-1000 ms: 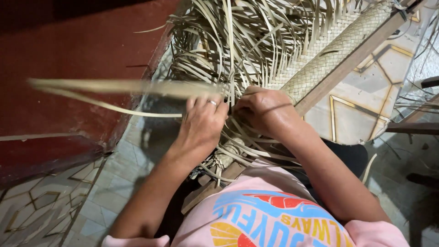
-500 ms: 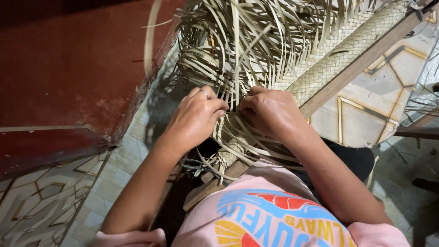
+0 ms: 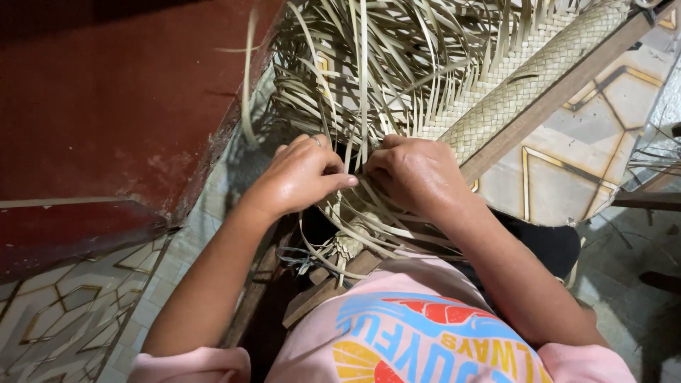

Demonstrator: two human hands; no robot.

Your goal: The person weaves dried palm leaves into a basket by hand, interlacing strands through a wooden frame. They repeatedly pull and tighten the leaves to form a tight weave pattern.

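Head view, looking down.

Far left: dark red wall with a lighter stripe near its foot; below it, patterned floor tiles in pale grey with gold lines.

One loose palm strip stands up, blurred, just left of the main bundle.

Left hand: fingers curled, pinching palm strips at the working edge of the weave. A ring shows on one finger. The fingertips point right, toward the other hand. Forearm runs down-left to a pink sleeve.

Centre: loose unwoven strips fan upward and outward from the hands, many crossing one another. Below the hands more strip ends hang in curls over a dark gap.

Right hand: closed over strips at the same edge, knuckles up, almost touching the left fingertips. Which strips each hand grips cannot be told exactly; the fingers cover the join.

Right of the hands: the finished woven mat band, tight diagonal plait, runs up toward the top right corner. It lies along a wooden beam, touching it along its length.

Far right: tiled floor with gold outline, partly shadowed.

Bottom: pink printed shirt.
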